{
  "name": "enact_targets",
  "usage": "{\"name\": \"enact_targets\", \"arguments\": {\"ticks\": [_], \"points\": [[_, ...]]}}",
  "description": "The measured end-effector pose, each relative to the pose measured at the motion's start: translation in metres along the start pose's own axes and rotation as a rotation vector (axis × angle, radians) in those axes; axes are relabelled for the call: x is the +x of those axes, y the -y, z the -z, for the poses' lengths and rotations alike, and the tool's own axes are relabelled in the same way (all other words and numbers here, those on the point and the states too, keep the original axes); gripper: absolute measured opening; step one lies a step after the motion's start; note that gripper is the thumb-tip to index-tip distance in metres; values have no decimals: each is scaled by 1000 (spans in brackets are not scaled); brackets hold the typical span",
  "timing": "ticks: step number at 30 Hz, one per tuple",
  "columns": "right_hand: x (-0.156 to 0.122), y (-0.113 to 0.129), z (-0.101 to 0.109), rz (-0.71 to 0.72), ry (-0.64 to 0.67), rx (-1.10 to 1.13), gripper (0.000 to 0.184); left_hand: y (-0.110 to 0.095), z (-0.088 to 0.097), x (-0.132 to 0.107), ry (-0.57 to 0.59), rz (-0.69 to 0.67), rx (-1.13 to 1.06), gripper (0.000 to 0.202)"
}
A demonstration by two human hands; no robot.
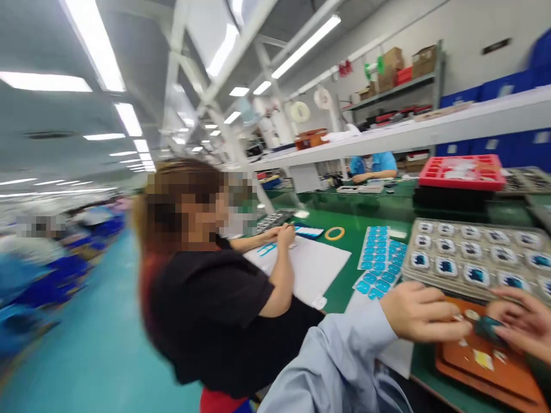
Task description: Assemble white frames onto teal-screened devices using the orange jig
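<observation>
My left hand (424, 312), in a light blue sleeve, reaches over an orange tray (495, 378). Its fingers are pinched together; a tiny pale bit shows by the fingertips, but what they hold is too small to name. My right hand (527, 324), at the right edge, grips a small dark teal part (489, 330) between thumb and fingers, just above the tray. A yellow-and-white piece (483, 360) and several small white bits lie on the tray. Right behind it sits a clear compartment tray (411, 277) with rows of white-framed parts, the front ones dark blue.
Sheets of blue stickers (375, 248) lie left of the compartment tray, and a roll of tape (334, 233) farther back. A red divided tray (462, 171) stands on a black stack. A co-worker in black (215, 310) sits close on the left, working over white paper (322, 267).
</observation>
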State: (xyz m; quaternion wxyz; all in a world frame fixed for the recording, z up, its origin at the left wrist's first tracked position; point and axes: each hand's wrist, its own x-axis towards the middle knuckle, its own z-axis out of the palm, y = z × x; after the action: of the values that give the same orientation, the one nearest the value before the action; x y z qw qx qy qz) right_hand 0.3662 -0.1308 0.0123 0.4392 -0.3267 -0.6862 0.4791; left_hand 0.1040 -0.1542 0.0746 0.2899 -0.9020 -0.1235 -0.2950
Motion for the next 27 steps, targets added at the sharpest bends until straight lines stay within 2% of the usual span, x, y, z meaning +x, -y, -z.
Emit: {"name": "enact_targets", "arguments": {"ticks": [2, 3, 7, 9, 11, 14, 18, 20, 23, 27], "points": [[-4, 16, -7, -52, -1, 40, 46, 17, -16, 18, -155, -53, -45, 17], [-3, 23, -11, -48, 25, 24, 46, 24, -24, 24, -190, -58, -59, 17], [10, 39, -18, 68, -83, -127, 38, 36, -48, 29, -292, -116, -17, 9], [12, 43, -17, 103, -93, -231, 28, 34, -53, 22, -347, -64, -69, 10], [11, 46, -16, 143, -85, -323, 23, 29, -52, 15, -400, 57, -157, 12], [9, 49, -16, 227, -44, -396, 19, 19, -49, 9, -404, 197, -282, 14], [11, 46, -20, 344, 11, -495, 16, 9, -50, 10, -349, 150, -356, 17], [11, 44, -24, 336, -9, -543, 13, 7, -52, 10, -345, 148, -377, 17], [11, 44, -32, 270, -88, -558, 9, 6, -54, 10, -366, 220, -385, 14], [11, 46, -40, 247, -137, -585, 11, 9, -54, 11, -365, 272, -377, 16]]}}
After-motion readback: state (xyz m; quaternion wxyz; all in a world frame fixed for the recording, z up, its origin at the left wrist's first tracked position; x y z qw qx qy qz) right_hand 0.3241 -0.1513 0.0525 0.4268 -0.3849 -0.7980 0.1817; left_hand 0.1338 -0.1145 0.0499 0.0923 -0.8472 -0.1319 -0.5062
